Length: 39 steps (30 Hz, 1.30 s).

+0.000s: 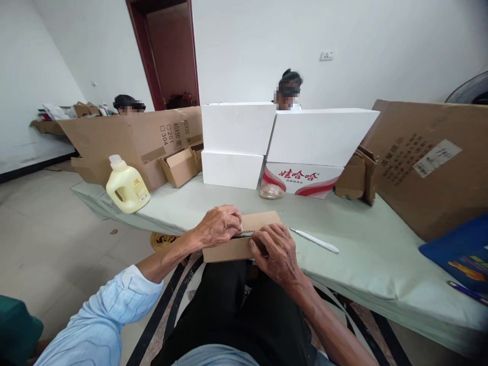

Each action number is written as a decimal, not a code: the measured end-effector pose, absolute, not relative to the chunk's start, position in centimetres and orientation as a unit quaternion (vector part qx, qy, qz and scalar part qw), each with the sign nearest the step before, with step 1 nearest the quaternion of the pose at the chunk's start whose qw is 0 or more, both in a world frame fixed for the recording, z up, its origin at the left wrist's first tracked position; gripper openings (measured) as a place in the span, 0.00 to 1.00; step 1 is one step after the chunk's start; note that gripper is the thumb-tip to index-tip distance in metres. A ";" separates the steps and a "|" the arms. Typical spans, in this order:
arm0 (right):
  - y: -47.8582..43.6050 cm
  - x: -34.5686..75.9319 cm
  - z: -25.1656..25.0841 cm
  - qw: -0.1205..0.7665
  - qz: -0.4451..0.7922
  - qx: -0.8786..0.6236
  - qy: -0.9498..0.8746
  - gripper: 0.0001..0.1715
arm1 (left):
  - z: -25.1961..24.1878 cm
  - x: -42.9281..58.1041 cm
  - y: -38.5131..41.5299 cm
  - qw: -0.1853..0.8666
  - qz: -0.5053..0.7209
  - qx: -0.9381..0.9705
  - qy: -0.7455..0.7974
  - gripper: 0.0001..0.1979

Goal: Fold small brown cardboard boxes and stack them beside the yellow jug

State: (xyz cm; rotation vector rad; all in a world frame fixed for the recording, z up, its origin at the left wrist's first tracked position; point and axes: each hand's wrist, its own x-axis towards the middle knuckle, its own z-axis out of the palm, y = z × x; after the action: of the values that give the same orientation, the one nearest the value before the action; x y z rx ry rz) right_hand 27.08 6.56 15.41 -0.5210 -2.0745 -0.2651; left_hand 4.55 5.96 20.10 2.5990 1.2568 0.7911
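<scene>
A small brown cardboard box (226,251) lies at the table's front edge, right before me, with a gap along the middle of its top. My left hand (221,223) is closed at the far left part of the box, its fingertips at the gap. My right hand (276,251) grips the right side, its fingers bent over the flap's edge and its thumb on the near panel. Both hands hide parts of the box, and what is inside cannot be seen. To the right of the box lies a slim white craft knife (314,240).
Behind stand white boxes (238,129), a box with red lettering (303,179) and a small clear plastic bundle (272,191). A yellow detergent bottle (127,187) is at the left. Large cartons (427,162) flank the table. A blue packet (459,254) and pen (467,293) lie right.
</scene>
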 end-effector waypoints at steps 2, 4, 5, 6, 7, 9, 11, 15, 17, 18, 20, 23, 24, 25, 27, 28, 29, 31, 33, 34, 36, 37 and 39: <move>6.5 27.1 15.4 0.473 -0.106 -0.213 -0.848 0.09 | 20.1 4.8 5.9 0.101 0.279 0.854 0.427 0.11; 6.5 27.1 15.3 0.471 -0.105 -0.213 -0.849 0.09 | 20.1 5.1 5.9 0.120 0.293 0.846 0.430 0.12; 6.5 27.2 15.3 0.471 -0.104 -0.214 -0.850 0.09 | 20.1 5.2 5.9 0.130 0.298 0.843 0.429 0.12; 6.4 27.2 15.2 0.470 -0.103 -0.215 -0.850 0.09 | 20.1 5.3 5.8 0.140 0.302 0.840 0.428 0.12; 6.4 27.2 15.2 0.470 -0.103 -0.216 -0.850 0.10 | 20.2 5.4 5.8 0.148 0.306 0.837 0.428 0.12; 6.3 27.3 15.1 0.469 -0.102 -0.217 -0.850 0.09 | 20.2 5.4 5.8 0.159 0.315 0.831 0.429 0.11; 6.2 27.4 15.0 0.466 -0.100 -0.216 -0.852 0.09 | 20.3 5.1 5.8 0.170 0.331 0.819 0.438 0.10; 6.1 27.4 15.0 0.461 -0.092 -0.221 -0.854 0.09 | 20.4 4.0 6.0 0.174 0.335 0.815 0.439 0.06; 6.1 27.3 15.1 0.462 -0.093 -0.223 -0.854 0.09 | 20.5 3.4 6.2 0.141 0.298 0.844 0.422 0.09; 6.1 27.3 15.1 0.461 -0.094 -0.223 -0.854 0.09 | 20.5 3.2 6.3 0.121 0.273 0.859 0.416 0.11; 6.1 27.3 15.1 0.462 -0.099 -0.221 -0.853 0.09 | 20.4 2.9 6.6 0.094 0.228 0.877 0.412 0.15; 6.0 27.3 15.1 0.459 -0.104 -0.220 -0.855 0.10 | 20.1 2.9 6.9 0.095 0.218 0.877 0.417 0.14; 6.0 27.3 15.1 0.457 -0.104 -0.220 -0.855 0.10 | 19.9 2.9 7.0 0.098 0.225 0.875 0.417 0.13; 6.0 27.3 15.0 0.456 -0.103 -0.220 -0.856 0.10 | 19.8 2.9 7.1 0.101 0.231 0.873 0.417 0.12; 5.9 27.3 15.0 0.457 -0.101 -0.219 -0.856 0.10 | 19.6 2.9 7.2 0.105 0.239 0.872 0.414 0.12; 5.9 27.3 15.0 0.458 -0.101 -0.217 -0.856 0.10 | 19.6 2.8 7.2 0.105 0.239 0.873 0.412 0.12; 5.9 27.3 15.0 0.460 -0.100 -0.215 -0.856 0.10 | 19.6 2.8 7.2 0.106 0.239 0.873 0.411 0.12; 5.8 27.3 15.0 0.463 -0.098 -0.212 -0.855 0.10 | 19.7 2.7 7.0 0.106 0.239 0.874 0.409 0.13; 5.7 27.4 14.9 0.466 -0.095 -0.207 -0.855 0.10 | 20.0 2.8 6.6 0.101 0.234 0.876 0.409 0.12; 5.7 27.4 14.9 0.468 -0.092 -0.204 -0.855 0.10 | 20.2 2.9 6.4 0.091 0.228 0.878 0.410 0.11; 5.6 27.4 14.9 0.472 -0.091 -0.197 -0.854 0.10 | 20.5 3.3 5.9 0.055 0.205 0.884 0.416 0.14; 5.6 27.4 14.8 0.475 -0.092 -0.194 -0.853 0.10 | 20.6 3.6 5.6 0.029 0.194 0.886 0.419 0.16; 5.6 27.4 14.8 0.478 -0.093 -0.193 -0.852 0.10 | 20.7 4.1 5.4 -0.021 0.180 0.888 0.422 0.16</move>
State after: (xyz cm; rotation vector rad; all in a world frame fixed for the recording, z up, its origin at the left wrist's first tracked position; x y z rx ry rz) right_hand 27.36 5.61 14.79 -0.4712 -2.0807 -0.2267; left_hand 4.07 5.42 20.65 2.8287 1.3451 0.5740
